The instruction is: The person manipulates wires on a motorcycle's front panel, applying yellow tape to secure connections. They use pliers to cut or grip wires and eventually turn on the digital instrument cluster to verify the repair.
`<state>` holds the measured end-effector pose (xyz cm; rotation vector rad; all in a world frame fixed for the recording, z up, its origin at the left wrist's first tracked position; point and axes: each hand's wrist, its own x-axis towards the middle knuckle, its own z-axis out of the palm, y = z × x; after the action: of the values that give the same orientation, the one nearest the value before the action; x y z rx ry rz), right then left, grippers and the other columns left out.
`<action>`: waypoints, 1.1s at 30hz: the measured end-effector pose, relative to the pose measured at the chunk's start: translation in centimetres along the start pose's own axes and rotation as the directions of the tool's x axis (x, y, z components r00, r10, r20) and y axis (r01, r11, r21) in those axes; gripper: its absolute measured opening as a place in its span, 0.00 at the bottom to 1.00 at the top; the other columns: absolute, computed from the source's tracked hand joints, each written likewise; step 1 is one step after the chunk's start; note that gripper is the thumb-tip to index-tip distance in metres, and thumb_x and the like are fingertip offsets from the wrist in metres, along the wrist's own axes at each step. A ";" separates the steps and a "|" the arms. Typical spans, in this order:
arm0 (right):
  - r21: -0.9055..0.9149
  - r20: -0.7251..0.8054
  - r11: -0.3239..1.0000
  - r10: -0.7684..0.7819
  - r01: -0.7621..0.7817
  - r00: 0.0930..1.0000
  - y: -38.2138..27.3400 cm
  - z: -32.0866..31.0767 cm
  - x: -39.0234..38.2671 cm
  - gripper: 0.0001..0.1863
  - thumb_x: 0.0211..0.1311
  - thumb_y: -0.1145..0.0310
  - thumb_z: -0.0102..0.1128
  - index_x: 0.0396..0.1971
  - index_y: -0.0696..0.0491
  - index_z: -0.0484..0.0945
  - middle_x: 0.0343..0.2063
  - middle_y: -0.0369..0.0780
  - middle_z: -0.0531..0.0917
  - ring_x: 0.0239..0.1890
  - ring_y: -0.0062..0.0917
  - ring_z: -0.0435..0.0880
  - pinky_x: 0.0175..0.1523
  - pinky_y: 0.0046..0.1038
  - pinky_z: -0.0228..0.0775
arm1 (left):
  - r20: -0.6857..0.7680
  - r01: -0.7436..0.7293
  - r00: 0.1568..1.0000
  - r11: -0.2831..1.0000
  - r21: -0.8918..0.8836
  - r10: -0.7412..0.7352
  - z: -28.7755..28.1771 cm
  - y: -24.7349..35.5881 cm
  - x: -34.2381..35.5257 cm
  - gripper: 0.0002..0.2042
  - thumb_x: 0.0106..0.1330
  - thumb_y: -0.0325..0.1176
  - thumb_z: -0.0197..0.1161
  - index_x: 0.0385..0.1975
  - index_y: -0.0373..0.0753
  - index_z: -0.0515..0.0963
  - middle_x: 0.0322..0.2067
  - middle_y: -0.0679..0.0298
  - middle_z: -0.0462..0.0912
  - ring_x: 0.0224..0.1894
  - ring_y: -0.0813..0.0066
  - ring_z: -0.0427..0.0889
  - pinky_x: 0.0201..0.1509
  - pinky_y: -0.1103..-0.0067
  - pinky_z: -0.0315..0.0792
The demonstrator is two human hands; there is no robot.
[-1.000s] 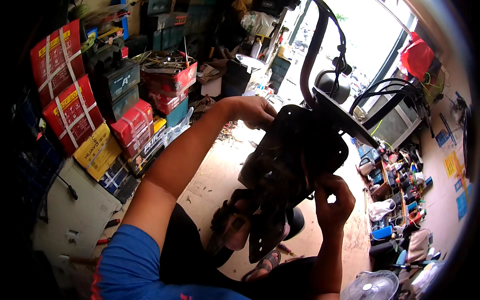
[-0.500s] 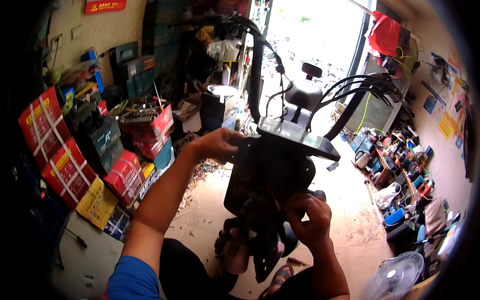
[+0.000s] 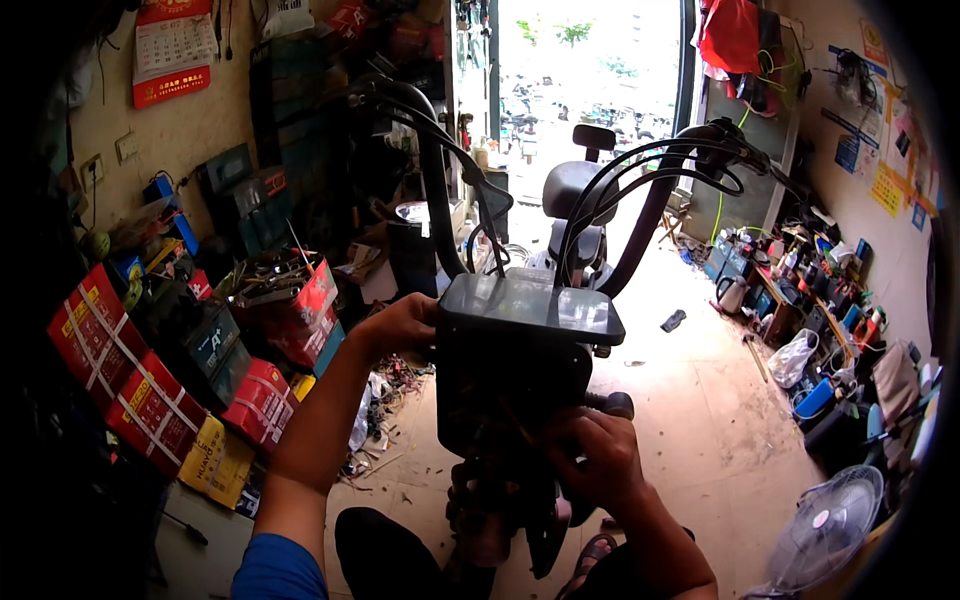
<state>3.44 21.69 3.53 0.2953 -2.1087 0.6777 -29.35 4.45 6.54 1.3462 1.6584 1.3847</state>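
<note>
The front end of a two-wheeled scooter stands before me, with a flat glossy display panel (image 3: 530, 303) on top of a dark housing (image 3: 490, 385). My left hand (image 3: 402, 322) is closed on the housing's left edge, just under the panel; its fingertips are partly hidden. Low on the right side of the housing, my right hand (image 3: 597, 455) is closed in a pinch. What it holds, if anything, is lost in shadow. A thin reddish wire (image 3: 522, 426) shows close to those fingers. Tall handlebars (image 3: 432, 190) with black cables (image 3: 572, 235) rise behind the panel.
Red boxes (image 3: 150, 415) and an open box of tools (image 3: 275, 280) line the left side. A cluttered low shelf (image 3: 790, 330) and a fan (image 3: 825, 530) stand right. Beyond the handlebars is a seat (image 3: 578, 190) before a bright doorway. A dark scrap (image 3: 673, 320) lies on the floor.
My view has tilted up and turned, so the scooter front sits further left in the picture. Both hands keep about the same places on the housing.
</note>
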 end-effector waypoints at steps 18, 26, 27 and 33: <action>-0.002 0.033 1.000 0.004 -0.004 0.999 0.4 -0.3 -0.1 0.10 0.51 0.81 0.74 0.31 0.56 0.81 0.32 0.42 0.89 0.28 0.31 0.90 0.30 0.28 0.79 | 0.110 -0.318 0.851 0.337 0.886 0.513 0.3 -1.2 0.7 0.07 0.56 0.32 0.72 0.28 0.38 0.80 0.23 0.55 0.83 0.29 0.50 0.86 0.35 0.64 0.80; 0.030 -0.003 1.000 -0.007 0.007 1.000 1.2 0.1 -0.3 0.08 0.54 0.75 0.73 0.33 0.54 0.83 0.29 0.39 0.87 0.26 0.33 0.86 0.27 0.33 0.73 | 0.078 -0.341 0.836 0.402 0.850 0.544 1.1 -0.9 0.0 0.09 0.55 0.30 0.73 0.34 0.38 0.81 0.27 0.53 0.84 0.30 0.50 0.87 0.35 0.67 0.81; 0.031 -0.002 1.000 -0.007 0.007 1.000 1.1 0.1 -0.3 0.08 0.54 0.75 0.73 0.33 0.54 0.83 0.29 0.39 0.86 0.26 0.33 0.86 0.27 0.33 0.73 | 0.061 -0.350 0.834 0.441 0.826 0.548 1.2 -0.8 0.0 0.10 0.55 0.29 0.73 0.35 0.38 0.81 0.27 0.53 0.85 0.31 0.51 0.87 0.36 0.68 0.81; 0.025 0.016 1.000 -0.004 0.004 1.000 1.0 -0.3 -0.1 0.08 0.51 0.77 0.73 0.31 0.54 0.82 0.29 0.40 0.87 0.25 0.32 0.86 0.28 0.31 0.75 | -0.059 -0.299 0.881 0.648 0.700 0.470 1.7 0.9 -0.7 0.10 0.55 0.25 0.73 0.36 0.36 0.84 0.31 0.52 0.87 0.32 0.56 0.88 0.40 0.72 0.80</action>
<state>3.24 22.67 3.27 0.3199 -2.1160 0.7022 -27.31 4.33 6.82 2.1287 2.2720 1.2318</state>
